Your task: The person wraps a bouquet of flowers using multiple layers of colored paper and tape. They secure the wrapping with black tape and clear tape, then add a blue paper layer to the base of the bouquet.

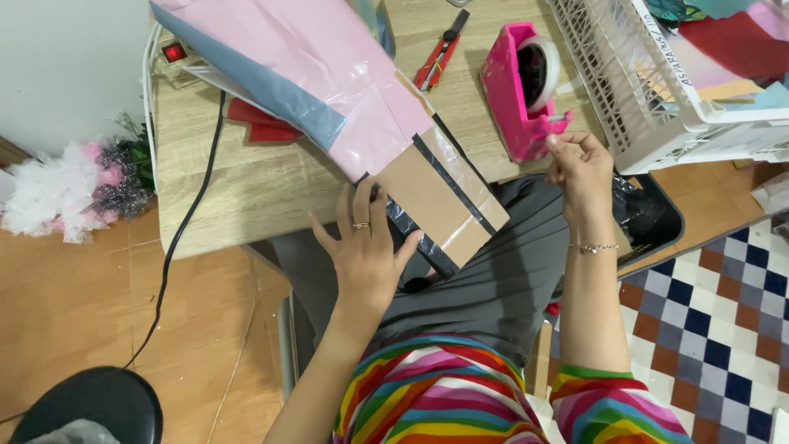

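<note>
**A:** At the near edge of the table [246, 205], what's the parcel doing?

**B:** One cardboard box [440, 197], half inside a pink mailing bag [329, 74], hangs off the table edge over the person's lap. Its long axis runs diagonally, from far-left down to near-right. The left hand [366, 247] lies flat and open on the near end, fingers spread, pressing it down. So the left is clearly the closer one.

**A:** And the right?

**B:** The right hand [579, 160] is off to the box's right, fingers pinched together just beside the pink tape dispenser [522, 86]. Looks like it's nipping a bit of clear tape, but I can't really make it out.

**A:** Counts?

**B:** One box, one bag, one dispenser, one red box cutter [440, 53] behind it, one white basket [649, 82] at far right, one black cable [193, 205] running down the left side.
</note>
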